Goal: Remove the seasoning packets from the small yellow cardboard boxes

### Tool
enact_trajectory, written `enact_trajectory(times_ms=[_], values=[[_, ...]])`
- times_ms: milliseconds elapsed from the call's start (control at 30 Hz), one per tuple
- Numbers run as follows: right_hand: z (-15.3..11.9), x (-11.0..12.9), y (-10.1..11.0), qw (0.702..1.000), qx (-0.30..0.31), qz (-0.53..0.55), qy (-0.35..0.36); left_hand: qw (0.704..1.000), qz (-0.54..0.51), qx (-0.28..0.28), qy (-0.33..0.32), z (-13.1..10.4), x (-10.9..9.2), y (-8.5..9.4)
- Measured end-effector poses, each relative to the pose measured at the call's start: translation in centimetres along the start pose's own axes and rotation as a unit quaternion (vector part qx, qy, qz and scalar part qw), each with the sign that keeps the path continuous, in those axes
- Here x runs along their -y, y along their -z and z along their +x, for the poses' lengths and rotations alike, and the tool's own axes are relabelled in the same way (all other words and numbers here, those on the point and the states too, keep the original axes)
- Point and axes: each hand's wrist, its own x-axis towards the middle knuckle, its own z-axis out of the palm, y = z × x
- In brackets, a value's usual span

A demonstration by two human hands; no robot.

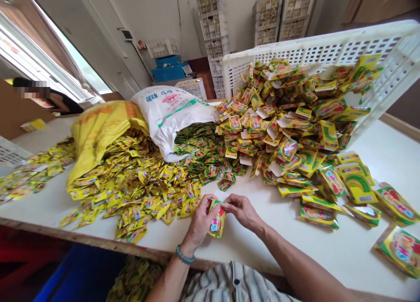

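Observation:
Near the table's front edge, my left hand (pixel 201 219) is closed round a small yellow and green box (pixel 217 225), which stands tilted with its printed side showing. The fingers of my right hand (pixel 241 209) are pinched together at the box's top end; whether they hold a packet or the box's flap is too small to tell. Left of my hands lies a heap of yellow packets (pixel 147 188) in front of a yellow sack (pixel 101 123). Green packets (pixel 203 147) spill from a white sack (pixel 173 109) beyond my hands.
A tipped white crate (pixel 308 48) at the right spills many boxes (pixel 288 149) onto the white table (pixel 278 249). Stacked crates (pixel 213 26) stand by the back wall. A person (pixel 62 98) is at the far left. Below the table's edge is a blue container (pixel 82 271).

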Motion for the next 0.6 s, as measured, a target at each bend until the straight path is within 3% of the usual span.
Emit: enact_trajectory(times_ms=[233,333,433,600], values=[[0.1,1.0,0.6,0.999,-0.024,0.020,0.042,0.998,-0.049,0.001,0.037,-0.9,-0.2,-0.3],[0.0,1.3,0.8,0.994,0.008,-0.084,0.075,0.995,-0.087,-0.035,0.047,-0.8,0.1,-0.3],[-0.3,1.5,0.8,0.977,0.001,-0.172,0.126,0.989,-0.110,-0.063,0.073,-0.6,-0.1,-0.3],[-0.4,1.7,0.6,0.999,0.027,-0.028,0.030,0.986,-0.125,-0.045,0.097,-0.7,-0.8,-0.5]])
